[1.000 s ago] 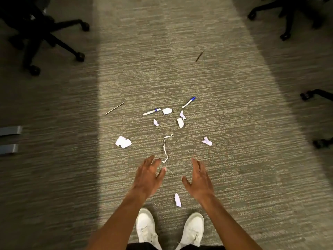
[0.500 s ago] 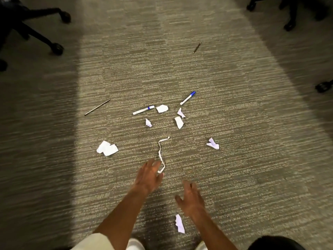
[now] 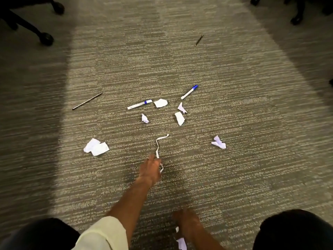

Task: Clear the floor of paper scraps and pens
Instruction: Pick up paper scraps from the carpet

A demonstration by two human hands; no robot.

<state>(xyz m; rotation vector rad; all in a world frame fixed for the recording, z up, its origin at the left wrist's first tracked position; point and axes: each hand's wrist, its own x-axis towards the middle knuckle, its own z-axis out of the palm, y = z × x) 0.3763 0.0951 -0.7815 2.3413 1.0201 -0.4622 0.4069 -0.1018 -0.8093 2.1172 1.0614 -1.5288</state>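
Observation:
Paper scraps and pens lie scattered on the grey carpet. My left hand (image 3: 152, 168) reaches forward and pinches the near end of a thin white paper strip (image 3: 158, 145). My right hand (image 3: 187, 223) is low near my knees, down on a small white scrap (image 3: 182, 243); its grip is blurred. Two white markers with blue caps (image 3: 138, 105) (image 3: 189, 92) lie beyond the strip. A thin dark stick pen (image 3: 87, 101) lies at the left and another dark pen (image 3: 199, 40) far back. Several crumpled scraps (image 3: 96, 147) (image 3: 219, 142) (image 3: 179, 118) (image 3: 161, 102) lie around them.
Office chair bases with castors stand at the back left (image 3: 46, 37) and back right (image 3: 295, 19). My dark-clad knees (image 3: 36, 235) (image 3: 292, 231) fill the bottom corners. The lit strip of carpet runs down the middle, with darker carpet at both sides.
I have crouched lower. My left hand moved forward onto the strip's near end. My right hand dropped back and down onto the scrap near my feet.

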